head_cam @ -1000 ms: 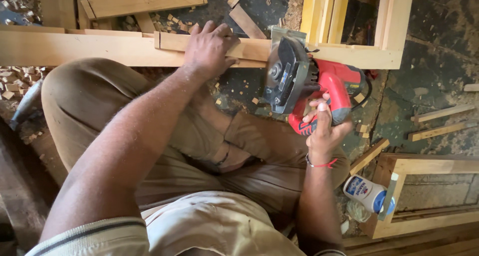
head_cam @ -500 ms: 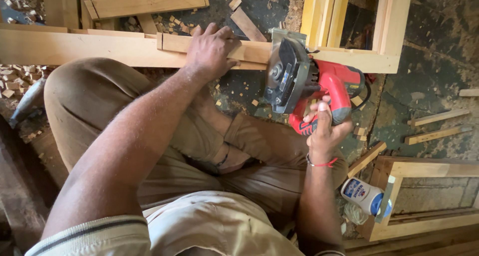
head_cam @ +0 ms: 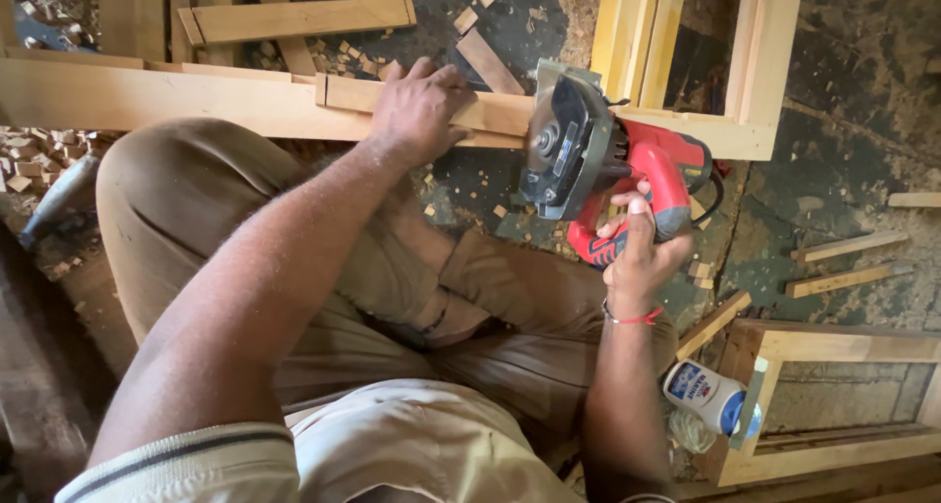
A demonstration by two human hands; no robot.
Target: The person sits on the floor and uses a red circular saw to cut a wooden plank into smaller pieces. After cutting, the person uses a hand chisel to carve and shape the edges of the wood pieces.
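Note:
My left hand (head_cam: 420,109) presses flat on a long pale wooden batten (head_cam: 245,99) that lies across the floor in front of my crossed legs. My right hand (head_cam: 639,256) grips the red handle of a red and grey circular saw (head_cam: 598,165). The saw's grey blade guard sits against the right end of the batten, just right of my left hand. The blade itself is hidden by the guard.
A pale wooden frame (head_cam: 755,72) stands behind the saw. Another wooden frame (head_cam: 833,405) lies at lower right with a white and blue glue bottle (head_cam: 708,397) beside it. Loose wood strips (head_cam: 843,263), offcut blocks (head_cam: 39,160) and sawdust litter the dark floor.
The saw and my right hand have shifted slightly; my left hand stays pressed on the batten.

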